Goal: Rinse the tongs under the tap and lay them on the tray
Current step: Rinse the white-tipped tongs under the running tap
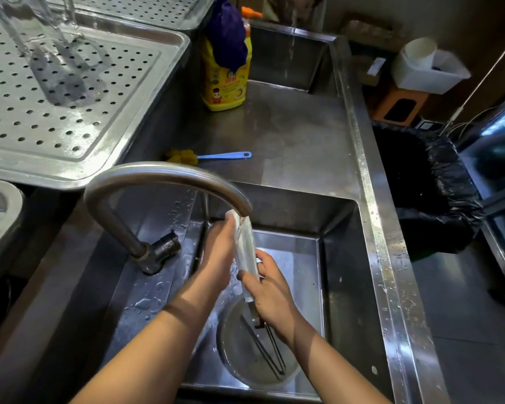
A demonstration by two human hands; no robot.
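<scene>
A steel worktop (289, 135) fills most of the view, wet and spotted with drops along its raised right edge. On its left stands a wide perforated tray (70, 112), its holes in even rows and a dark wet patch near the middle. A deep square sink (341, 258) is sunk into the near part of the worktop, and a second sink (280, 59) sits at the back with a thin stream of water falling into it. To the right, below the worktop, is a bin (429, 182) lined with a black bag, with a white container (429, 68) beyond it in the dim room.

A curved steel tap (164, 176) arches over the near sink. A round bowl (233, 354) lies on the sink floor. A yellow detergent bottle (225, 80) stands by the back sink.

The left hand (219, 258) reaches up to the spout, fingers touching the tongs; whether its grip closes round them cannot be told. The right hand (271, 293) has its grip clamped on the tongs' middle.

The tongs (245, 246) stand nearly upright right under the spout, over the near sink: pale and glossy at the top, dark metal lower down, thin arms running towards the bowl.

A blue-handled brush (210, 156) with a yellow head lies on the worktop behind the tap.
</scene>
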